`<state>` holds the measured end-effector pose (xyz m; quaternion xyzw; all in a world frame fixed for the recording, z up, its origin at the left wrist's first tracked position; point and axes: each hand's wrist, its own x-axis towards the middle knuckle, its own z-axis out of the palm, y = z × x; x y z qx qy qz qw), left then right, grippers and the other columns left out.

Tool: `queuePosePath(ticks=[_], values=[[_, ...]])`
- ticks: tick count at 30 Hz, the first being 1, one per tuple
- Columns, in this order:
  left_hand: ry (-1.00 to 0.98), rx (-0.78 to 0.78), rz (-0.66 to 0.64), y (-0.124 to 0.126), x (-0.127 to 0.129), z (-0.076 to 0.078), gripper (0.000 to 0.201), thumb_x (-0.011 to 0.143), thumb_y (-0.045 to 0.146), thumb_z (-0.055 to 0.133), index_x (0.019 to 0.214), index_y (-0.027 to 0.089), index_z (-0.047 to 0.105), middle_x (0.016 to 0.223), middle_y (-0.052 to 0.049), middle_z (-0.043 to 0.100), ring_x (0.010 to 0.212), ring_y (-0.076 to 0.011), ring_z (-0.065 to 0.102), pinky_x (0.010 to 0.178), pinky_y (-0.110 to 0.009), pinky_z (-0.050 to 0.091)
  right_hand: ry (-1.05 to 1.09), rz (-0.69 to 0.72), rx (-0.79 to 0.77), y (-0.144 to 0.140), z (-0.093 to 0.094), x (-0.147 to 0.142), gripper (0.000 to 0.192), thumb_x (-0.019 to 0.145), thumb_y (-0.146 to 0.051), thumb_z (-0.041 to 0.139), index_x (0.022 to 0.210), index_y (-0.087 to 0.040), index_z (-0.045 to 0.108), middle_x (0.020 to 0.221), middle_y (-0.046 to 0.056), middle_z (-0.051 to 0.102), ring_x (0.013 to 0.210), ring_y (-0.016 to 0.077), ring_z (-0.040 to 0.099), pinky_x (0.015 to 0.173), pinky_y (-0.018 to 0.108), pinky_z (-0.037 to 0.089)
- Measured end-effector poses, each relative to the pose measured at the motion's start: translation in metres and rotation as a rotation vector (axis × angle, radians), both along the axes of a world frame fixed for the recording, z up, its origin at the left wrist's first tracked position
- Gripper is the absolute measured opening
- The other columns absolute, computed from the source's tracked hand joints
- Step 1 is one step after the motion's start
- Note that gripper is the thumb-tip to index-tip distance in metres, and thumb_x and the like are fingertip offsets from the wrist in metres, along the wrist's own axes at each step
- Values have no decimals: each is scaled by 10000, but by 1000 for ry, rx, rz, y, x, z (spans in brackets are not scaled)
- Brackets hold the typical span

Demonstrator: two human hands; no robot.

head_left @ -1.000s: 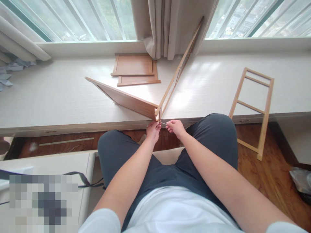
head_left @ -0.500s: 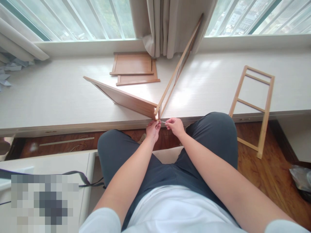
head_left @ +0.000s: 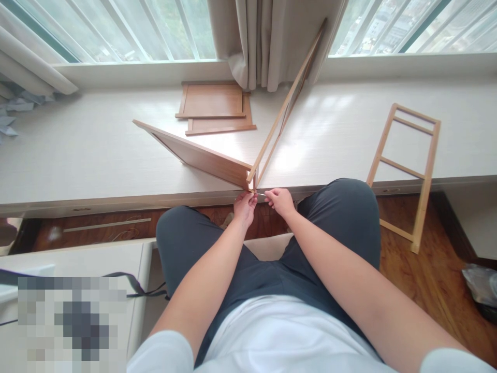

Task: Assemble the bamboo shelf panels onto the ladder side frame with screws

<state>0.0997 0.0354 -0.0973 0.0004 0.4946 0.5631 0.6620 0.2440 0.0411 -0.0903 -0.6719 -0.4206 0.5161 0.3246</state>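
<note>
up on the pale window bench (head_left: 77, 155) two flat wooden panels (head_left: 215, 109) lie stacked by the hanging curtain (head_left: 267, 41), well apart from the hands. off to the right a ladder-like wooden frame (head_left: 404, 171) leans from the floor over the bench edge, clear of the work. some crumpled paper (head_left: 11, 111) sits at the far left. the person's dark-trousered knees (head_left: 341, 207) rise just under the bench edge, either side of the hands.

nearer in, an upright wooden board (head_left: 194, 155) and a thin slatted frame (head_left: 285, 106) stand on the bench and meet in a corner at its front edge. the left hand (head_left: 244, 206) has its fingertips closed on the bottom of that corner. the right hand (head_left: 280, 201) sits just beside it, fingers pinched on a thin metal tool (head_left: 261, 195), small and hard to make out, whose tip points at the joint where the left fingers press. both hands hang just past the bench edge, nearly touching each other.
</note>
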Motion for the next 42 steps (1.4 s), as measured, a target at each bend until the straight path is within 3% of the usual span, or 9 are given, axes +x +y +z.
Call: queuePosePath(ticks=[11, 32, 42], values=[[26, 9, -8, 0, 0, -1, 178, 723, 62, 781, 786, 163, 649, 820, -51, 738, 796, -138, 697, 737, -243, 503, 61, 25, -120, -1, -3, -5, 290, 966, -325, 614, 725, -167, 636, 651, 41, 719, 423, 82, 546, 374, 157, 401], [6, 8, -3, -1, 0, 2, 189, 736, 49, 779, 789, 161, 637, 841, -57, 742, 787, -134, 695, 723, -242, 491, -75, 130, -30, -4, -2, -5, 319, 994, -319, 524, 709, -194, 592, 626, 12, 703, 458, 101, 566, 460, 177, 415], [5, 7, 4, -1, 0, -1, 226, 711, 40, 789, 773, 163, 610, 822, -61, 740, 775, -134, 694, 701, -237, 475, -74, 127, -33, -4, -2, -4, 255, 948, -308, 620, 723, -192, 593, 651, 17, 721, 462, 101, 580, 447, 174, 427]])
